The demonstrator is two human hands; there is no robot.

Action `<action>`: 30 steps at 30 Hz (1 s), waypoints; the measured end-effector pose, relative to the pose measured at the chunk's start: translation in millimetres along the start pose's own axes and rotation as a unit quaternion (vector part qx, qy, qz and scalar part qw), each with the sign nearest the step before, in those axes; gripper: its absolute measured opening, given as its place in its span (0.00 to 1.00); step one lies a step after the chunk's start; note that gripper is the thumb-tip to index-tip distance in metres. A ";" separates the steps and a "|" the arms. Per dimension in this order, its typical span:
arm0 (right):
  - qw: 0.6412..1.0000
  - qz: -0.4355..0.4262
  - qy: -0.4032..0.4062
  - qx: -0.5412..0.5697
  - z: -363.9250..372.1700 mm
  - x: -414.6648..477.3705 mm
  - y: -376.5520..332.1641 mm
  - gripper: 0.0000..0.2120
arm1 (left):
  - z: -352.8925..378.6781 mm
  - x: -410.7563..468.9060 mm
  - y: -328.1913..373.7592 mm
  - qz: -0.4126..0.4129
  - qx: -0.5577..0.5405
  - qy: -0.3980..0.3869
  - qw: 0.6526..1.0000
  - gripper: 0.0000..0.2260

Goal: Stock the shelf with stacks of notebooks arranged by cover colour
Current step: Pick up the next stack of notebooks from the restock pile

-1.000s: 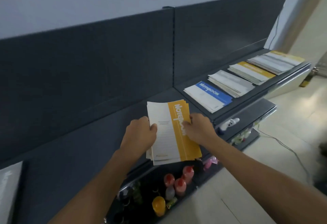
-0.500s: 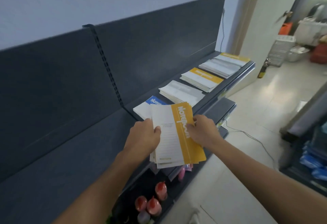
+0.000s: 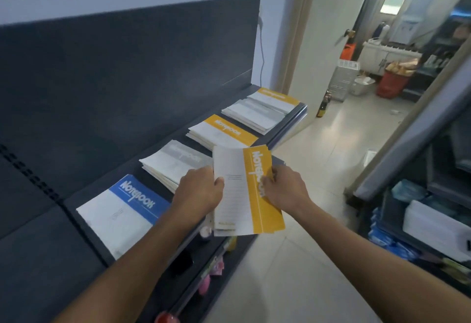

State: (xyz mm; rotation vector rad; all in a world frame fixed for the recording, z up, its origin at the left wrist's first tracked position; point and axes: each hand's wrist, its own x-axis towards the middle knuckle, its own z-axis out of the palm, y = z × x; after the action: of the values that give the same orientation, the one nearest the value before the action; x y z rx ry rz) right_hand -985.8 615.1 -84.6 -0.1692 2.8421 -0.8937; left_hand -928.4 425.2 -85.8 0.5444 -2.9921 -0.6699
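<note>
While both hands grip it, a bundle of yellow-banded notebooks hangs tilted in the air over the front edge of the shelf and seems to touch no stack. The left hand pinches its white edge, thumb on the cover; the right hand pinches the yellow band. From the bundle, a blue stack lies at 8 o'clock, a grey stack at 10, a yellow stack just beyond at 12, and a far stack, grey over yellow, at 1. The step in hand looks like carrying the bundle to its colour. The next move probably calls for squaring the slightly fanned edges, then lowering the bundle flat onto the yellow stack, bands aligned.
</note>
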 end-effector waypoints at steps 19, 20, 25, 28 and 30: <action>0.996 0.021 -0.017 0.090 -104.8 195.9 130.4 0.06 | 69.9 159.3 179.4 0.007 0.015 -0.003 1.000 0.12; 0.995 0.021 -0.019 0.096 -112.4 207.4 140.9 0.06 | 73.7 170.0 193.0 0.008 0.025 -0.007 1.000 0.12; 0.993 0.016 -0.041 0.107 -148.1 266.9 183.9 0.09 | 95.3 218.3 249.0 -0.005 0.025 0.003 1.000 0.12; 0.994 0.007 -0.049 0.096 -164.3 296.4 193.1 0.10 | 102.8 236.4 271.3 -0.017 0.023 -0.003 1.000 0.10; 0.994 -0.004 -0.058 0.091 -169.4 314.5 195.7 0.11 | 106.8 247.8 279.4 -0.037 0.018 0.005 0.999 0.10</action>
State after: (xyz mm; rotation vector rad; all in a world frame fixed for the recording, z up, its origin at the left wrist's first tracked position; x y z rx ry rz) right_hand -1337.2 820.6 -96.5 -0.2039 2.6388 -1.0991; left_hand -1264.0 620.6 -77.9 0.6611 -2.9924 -0.6177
